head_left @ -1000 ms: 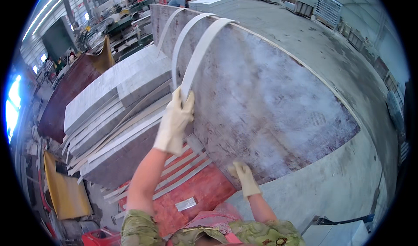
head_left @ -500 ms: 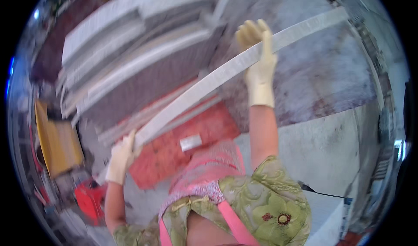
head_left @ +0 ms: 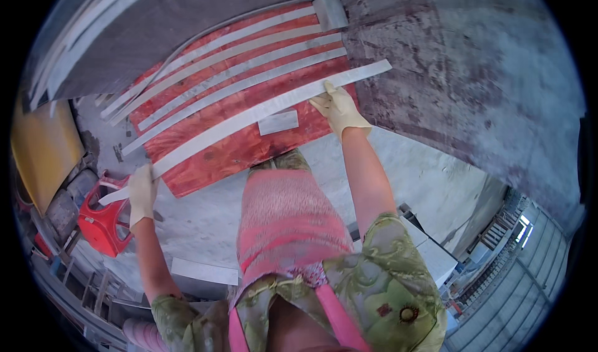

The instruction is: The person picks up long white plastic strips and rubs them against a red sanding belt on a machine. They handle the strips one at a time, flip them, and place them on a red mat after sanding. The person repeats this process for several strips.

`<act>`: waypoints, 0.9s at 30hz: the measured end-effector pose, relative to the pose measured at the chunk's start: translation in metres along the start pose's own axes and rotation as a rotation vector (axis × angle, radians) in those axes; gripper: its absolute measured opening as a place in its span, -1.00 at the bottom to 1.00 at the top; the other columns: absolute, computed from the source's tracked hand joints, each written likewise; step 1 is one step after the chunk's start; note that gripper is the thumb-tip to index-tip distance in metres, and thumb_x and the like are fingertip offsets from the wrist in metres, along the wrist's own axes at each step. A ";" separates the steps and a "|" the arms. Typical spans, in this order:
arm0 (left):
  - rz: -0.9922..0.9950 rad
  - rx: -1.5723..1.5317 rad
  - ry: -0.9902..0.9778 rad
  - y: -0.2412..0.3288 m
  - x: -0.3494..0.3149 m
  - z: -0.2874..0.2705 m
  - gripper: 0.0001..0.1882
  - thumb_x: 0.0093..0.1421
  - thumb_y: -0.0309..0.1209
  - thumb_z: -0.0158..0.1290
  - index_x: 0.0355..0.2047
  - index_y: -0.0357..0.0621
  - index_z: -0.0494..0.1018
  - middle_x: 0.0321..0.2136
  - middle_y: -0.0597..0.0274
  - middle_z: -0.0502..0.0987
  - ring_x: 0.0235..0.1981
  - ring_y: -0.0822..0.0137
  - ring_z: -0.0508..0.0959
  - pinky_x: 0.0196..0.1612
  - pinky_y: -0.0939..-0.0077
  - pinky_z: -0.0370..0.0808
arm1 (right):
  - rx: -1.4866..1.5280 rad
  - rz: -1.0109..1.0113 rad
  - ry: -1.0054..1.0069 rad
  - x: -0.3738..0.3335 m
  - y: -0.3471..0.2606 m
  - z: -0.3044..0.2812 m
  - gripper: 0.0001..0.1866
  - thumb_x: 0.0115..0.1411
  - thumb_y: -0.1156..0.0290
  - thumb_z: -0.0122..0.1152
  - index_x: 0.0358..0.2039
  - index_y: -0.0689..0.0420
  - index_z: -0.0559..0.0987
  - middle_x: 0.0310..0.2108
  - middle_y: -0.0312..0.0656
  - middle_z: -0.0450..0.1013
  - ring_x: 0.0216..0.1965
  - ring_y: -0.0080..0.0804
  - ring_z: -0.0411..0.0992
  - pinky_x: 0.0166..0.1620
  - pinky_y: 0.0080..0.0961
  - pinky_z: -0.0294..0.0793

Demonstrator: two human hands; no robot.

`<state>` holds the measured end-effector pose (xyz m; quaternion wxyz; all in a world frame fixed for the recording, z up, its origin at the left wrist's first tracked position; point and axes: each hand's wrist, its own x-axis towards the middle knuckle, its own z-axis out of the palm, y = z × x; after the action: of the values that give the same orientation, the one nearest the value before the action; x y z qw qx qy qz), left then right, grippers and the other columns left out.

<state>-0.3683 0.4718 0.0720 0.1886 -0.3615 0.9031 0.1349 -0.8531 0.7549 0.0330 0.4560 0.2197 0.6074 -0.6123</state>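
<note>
A long, pale, flat strip spans between my two gloved hands, above a red board. Near its left end, my left hand is closed round it, and a short length sticks out beyond the glove. My right hand grips its lower edge towards the other end, thumb and fingers on either side. Several similar pale strips lie roughly parallel across the red board. Nearer me on the board rests a small white rectangular piece.
A red plastic stool stands at left, beside a yellow curved sheet. Large grey slabs lean at the far left. A stained grey slab surface fills the right. A grey block sits at the board's far corner.
The strip has come down from a raised, steeper slant to lie lower over the red board. Both hands moved with it, the right lower and leftward. The view has tilted down, showing the board's strips.
</note>
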 end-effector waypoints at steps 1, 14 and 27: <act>-0.021 0.019 -0.008 -0.002 0.011 0.006 -0.70 0.04 -0.42 0.30 -0.24 -0.16 0.47 -0.34 -0.04 0.57 -0.23 -0.16 0.57 -0.16 -0.02 0.48 | -0.023 0.008 -0.041 0.026 0.014 -0.006 -0.63 0.47 0.24 0.06 0.07 0.29 0.38 -0.02 0.08 0.50 0.03 -0.08 0.55 0.16 -0.17 0.58; -0.043 0.057 -0.037 -0.039 0.155 0.136 -0.66 0.11 -0.51 0.17 -0.07 -0.26 0.50 -0.32 -0.14 0.56 -0.23 -0.18 0.56 -0.16 0.00 0.47 | -0.267 0.055 -0.184 0.227 0.035 0.003 -0.49 0.50 0.21 -0.01 0.14 0.49 0.37 0.07 0.23 0.49 0.11 -0.03 0.54 0.22 -0.30 0.57; -0.184 0.294 -0.171 -0.005 0.190 0.142 -0.72 0.03 -0.45 0.19 -0.22 -0.12 0.47 -0.24 0.07 0.65 -0.14 0.08 0.65 0.04 0.22 0.55 | -1.415 -0.963 -0.451 0.228 0.043 0.113 -0.51 0.42 0.13 0.04 0.16 0.24 0.53 -0.14 -0.02 0.63 -0.09 -0.16 0.58 0.03 -0.25 0.51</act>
<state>-0.4568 0.4085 -0.1388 0.3269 -0.3983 0.8569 0.0139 -0.8964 0.5884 -0.1598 0.2869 -0.5195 0.7659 -0.2474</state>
